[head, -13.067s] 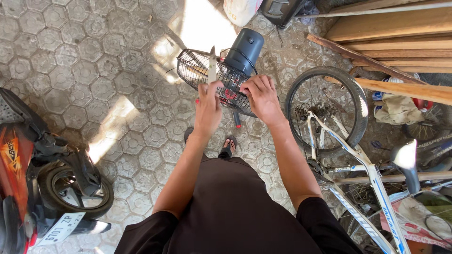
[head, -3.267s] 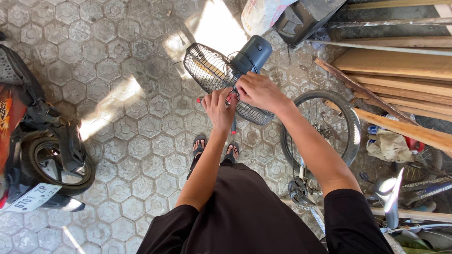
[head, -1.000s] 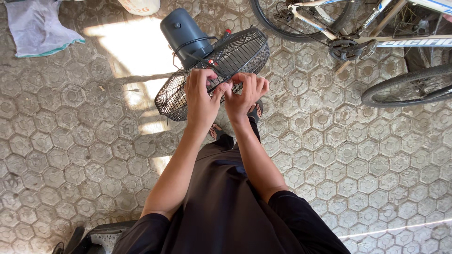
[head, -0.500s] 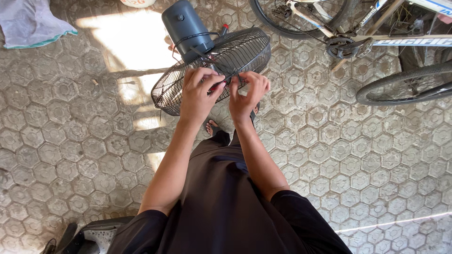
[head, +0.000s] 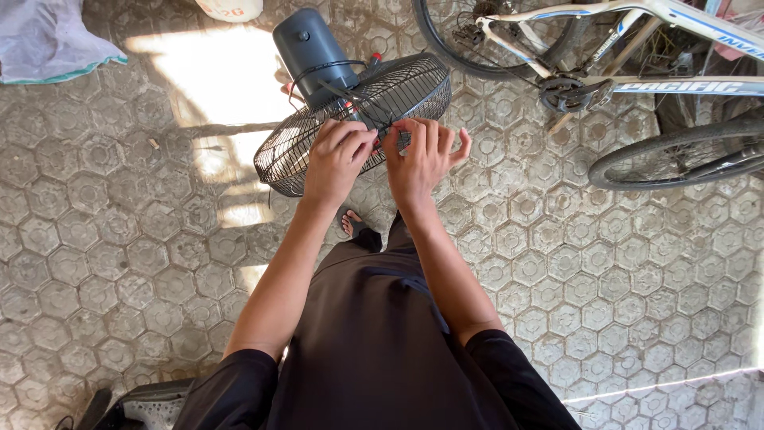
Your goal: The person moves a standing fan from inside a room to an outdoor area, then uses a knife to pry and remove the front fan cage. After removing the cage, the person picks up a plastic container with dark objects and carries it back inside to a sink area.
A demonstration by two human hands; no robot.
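At the far-left top corner of the paved floor (head: 119, 263), a pale cloth (head: 48, 40) is lying in the sun, well apart from the work. Moving right, a black wire fan guard (head: 294, 155) is sitting tilted near the top middle of the floor, with the grey motor housing (head: 312, 46) standing behind it. The person is working at the guard's centre, apparently fitting or loosening a small fastening there. The left hand (head: 338, 155) is reaching forward on a nearly straight arm, its fingers curling down and pinching at the wires and a dark cable near the hub. Just beside it, almost touching, the right hand (head: 422, 155) is closing thumb and forefinger on something small at the same spot, the other fingers fanning loose; what it is gripping is too small to tell. In the inspector's judgement, the next move is calling for fine fingertip control while the guard is being steadied. A bicycle (head: 605, 72) is standing along the top-right edge.
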